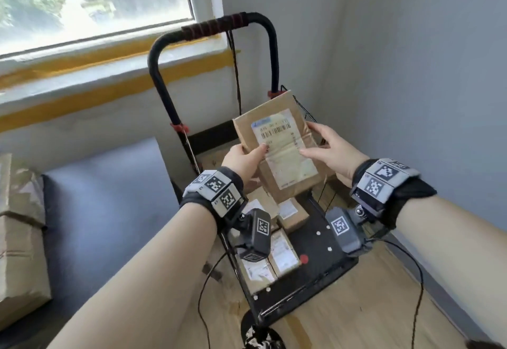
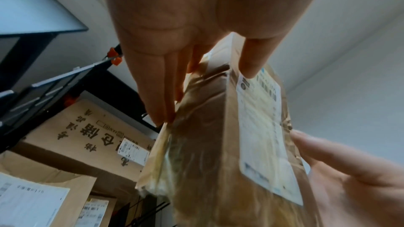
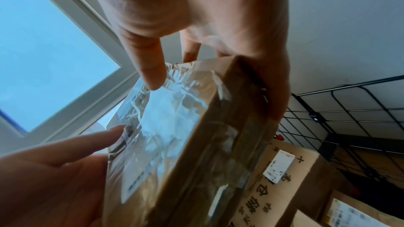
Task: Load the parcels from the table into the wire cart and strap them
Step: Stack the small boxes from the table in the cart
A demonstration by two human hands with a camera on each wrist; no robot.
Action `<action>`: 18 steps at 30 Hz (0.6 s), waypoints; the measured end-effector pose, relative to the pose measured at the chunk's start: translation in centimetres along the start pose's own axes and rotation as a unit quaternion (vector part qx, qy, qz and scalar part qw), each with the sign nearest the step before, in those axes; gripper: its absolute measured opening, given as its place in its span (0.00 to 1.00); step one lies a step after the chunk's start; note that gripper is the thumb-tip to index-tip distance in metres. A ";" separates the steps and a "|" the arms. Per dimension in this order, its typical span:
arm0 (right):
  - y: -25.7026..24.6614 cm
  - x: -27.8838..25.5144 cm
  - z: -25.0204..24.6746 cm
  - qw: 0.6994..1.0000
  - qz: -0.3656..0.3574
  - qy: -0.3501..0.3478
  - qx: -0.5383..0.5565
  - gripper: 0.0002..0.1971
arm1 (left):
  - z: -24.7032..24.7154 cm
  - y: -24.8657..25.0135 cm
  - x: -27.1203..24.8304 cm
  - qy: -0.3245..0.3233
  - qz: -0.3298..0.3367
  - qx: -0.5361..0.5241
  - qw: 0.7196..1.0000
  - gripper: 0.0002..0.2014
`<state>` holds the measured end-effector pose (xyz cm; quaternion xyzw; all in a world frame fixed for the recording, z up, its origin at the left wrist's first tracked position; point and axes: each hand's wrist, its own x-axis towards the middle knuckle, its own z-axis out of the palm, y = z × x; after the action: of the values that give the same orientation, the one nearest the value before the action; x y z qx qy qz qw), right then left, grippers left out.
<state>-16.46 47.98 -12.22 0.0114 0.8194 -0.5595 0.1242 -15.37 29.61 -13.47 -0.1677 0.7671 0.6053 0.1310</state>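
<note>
A flat brown parcel with a white shipping label is held tilted above the black wire cart. My left hand pinches its left edge, thumb on the label and fingers underneath. My right hand grips the right edge, thumb on top and fingers behind. The left wrist view shows the parcel edge-on between the fingers. In the right wrist view the thumb presses the taped parcel. Several labelled cardboard parcels lie in the cart below.
The cart's black handle rises at the far side below a window. A large printed box sits deep in the cart. At the left stands a dark table with a taped cardboard box. A grey wall is close on the right.
</note>
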 end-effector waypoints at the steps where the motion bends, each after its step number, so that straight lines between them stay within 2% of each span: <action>1: 0.7 1.4 -0.3 1.000 0.016 -0.003 0.000 0.35 | 0.6 -0.2 1.5 -0.008 -0.016 -0.003 1.000 0.17; 5: 4.7 6.5 -1.1 0.996 0.088 -0.018 0.002 0.36 | 2.4 -1.2 6.5 -0.034 -0.052 0.016 0.998 0.21; 9: 9.1 11.1 -1.9 0.985 0.166 -0.032 0.024 0.29 | 4.3 -2.7 11.2 -0.067 -0.116 0.069 0.989 0.19; 11: 11.8 13.8 -2.2 0.981 0.191 -0.035 0.012 0.28 | 5.6 -4.0 13.5 -0.065 -0.119 0.106 0.985 0.18; 14: 16.2 17.8 -2.1 0.974 0.221 -0.037 -0.036 0.26 | 7.4 -6.6 16.9 -0.028 -0.121 0.171 0.977 0.23; 18: 21.9 21.3 -1.1 0.955 0.265 -0.056 -0.119 0.23 | 9.4 -11.5 20.3 -0.019 -0.208 0.251 0.945 0.26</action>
<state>-33.89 54.62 -36.48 0.1817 0.8393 -0.4044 0.3146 -29.03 34.28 -34.02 -0.2737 0.8396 0.3553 0.3065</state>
